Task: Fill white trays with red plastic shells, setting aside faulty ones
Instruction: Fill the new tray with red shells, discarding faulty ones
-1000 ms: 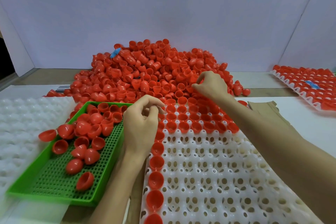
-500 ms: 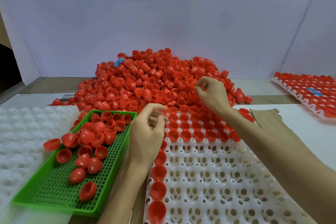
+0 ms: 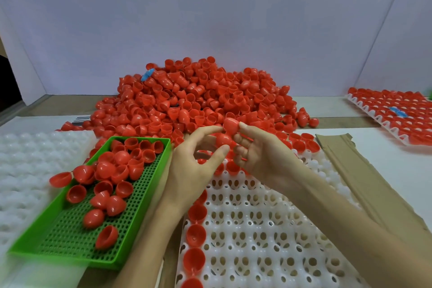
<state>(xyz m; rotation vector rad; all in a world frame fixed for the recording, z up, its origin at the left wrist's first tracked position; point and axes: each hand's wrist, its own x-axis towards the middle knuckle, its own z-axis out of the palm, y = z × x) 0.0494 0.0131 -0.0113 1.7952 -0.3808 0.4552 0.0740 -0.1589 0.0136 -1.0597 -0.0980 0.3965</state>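
Head view: our left hand (image 3: 194, 170) pinched the lower shell (image 3: 221, 140), our right hand (image 3: 261, 156) the upper shell (image 3: 230, 124), hiding rows near the tray (image 3: 257, 229) far edge.

A loose heap of red plastic shells (image 3: 198, 100), glossy little half-domes tumbled every way, lies at the back of the table. In front of it the white tray (image 3: 268, 241), moulded in rows of holed cups, has shells seated open side up along its far rows and down its left column. Above its far edge the right hand (image 3: 261, 156) pinches the upper shell (image 3: 231, 125), and the left hand (image 3: 194, 170) holds the lower shell (image 3: 222, 140) between thumb and forefinger. The green perforated tray (image 3: 70, 236) on the left holds scattered shells. Far right, a second white tray (image 3: 364, 112) sits full.
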